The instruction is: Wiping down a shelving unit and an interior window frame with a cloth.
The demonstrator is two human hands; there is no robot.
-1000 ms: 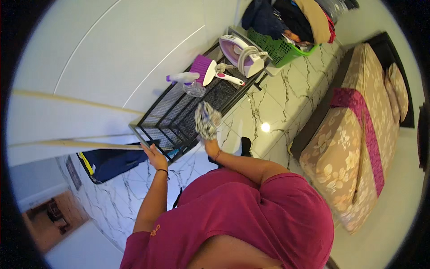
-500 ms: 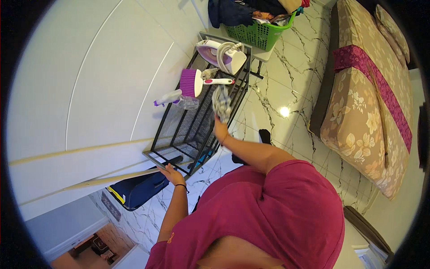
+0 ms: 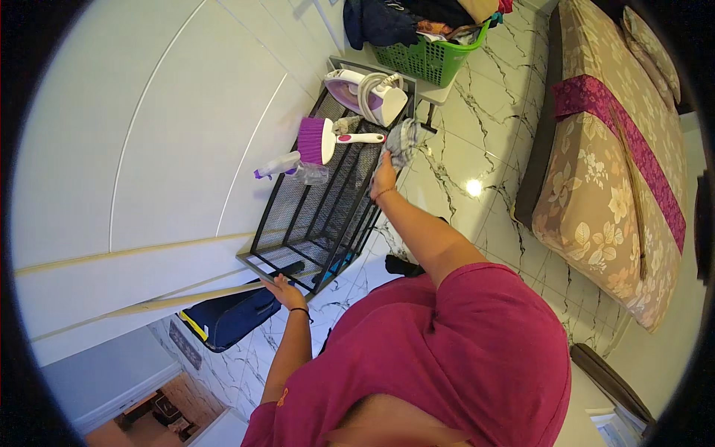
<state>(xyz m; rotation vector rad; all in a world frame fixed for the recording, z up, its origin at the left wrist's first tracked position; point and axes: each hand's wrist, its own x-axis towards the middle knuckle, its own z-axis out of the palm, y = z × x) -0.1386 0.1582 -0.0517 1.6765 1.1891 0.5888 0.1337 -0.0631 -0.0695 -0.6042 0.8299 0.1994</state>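
Observation:
My right hand (image 3: pixel 383 176) is closed round a crumpled grey-and-white cloth (image 3: pixel 403 141) at the right-hand edge of a black mesh rack (image 3: pixel 296 212). My left hand (image 3: pixel 286 293) grips the frame at the rack's near end; its fingertips are partly hidden. Across the rack's upper part lies a purple-bristled brush (image 3: pixel 316 140) with a white handle pointing toward the cloth. Beside the brush is a clear spray bottle (image 3: pixel 307 173) with a white and purple nozzle. A white and purple iron (image 3: pixel 365 97) with its cord wound round it rests at the far end.
Beyond the rack, a green laundry basket (image 3: pixel 428 62) piled with clothes stands on a pale surface. To the right is a bed (image 3: pixel 585 179) with a floral cover and a broom-like bundle of sticks (image 3: pixel 633 179). White cabinet panels (image 3: pixel 186 127) border the left; a dark blue bag (image 3: pixel 238 316) lies below.
My right hand has moved away and to the right with the cloth, from over the rack's inside to its right edge. My left hand stays at the near end.

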